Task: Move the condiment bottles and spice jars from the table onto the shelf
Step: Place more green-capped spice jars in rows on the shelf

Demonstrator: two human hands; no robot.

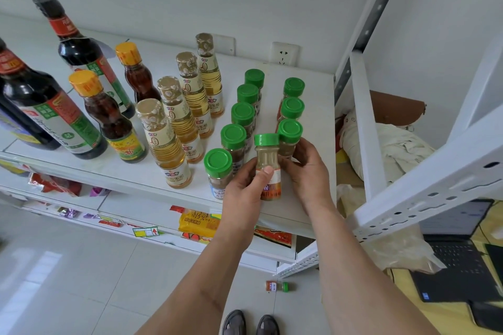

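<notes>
Placing step: left hand (245, 185) grips a green-capped spice jar (268, 168) at frame centre, thumb curled across its label, jar upright just above or on the front of the shelf (152, 171), can't tell which. Right hand (307, 168) curls its fingers round the back of that jar, also touching the front jar of the right-hand row (290, 136). Two rows of green-capped jars sit behind, vinegar bottles (174, 141) left of them. Next move likely needs the jar set down in line at the front of the right row, without knocking neighbours. One stray jar (277, 286) lies on the floor, lower centre.
</notes>
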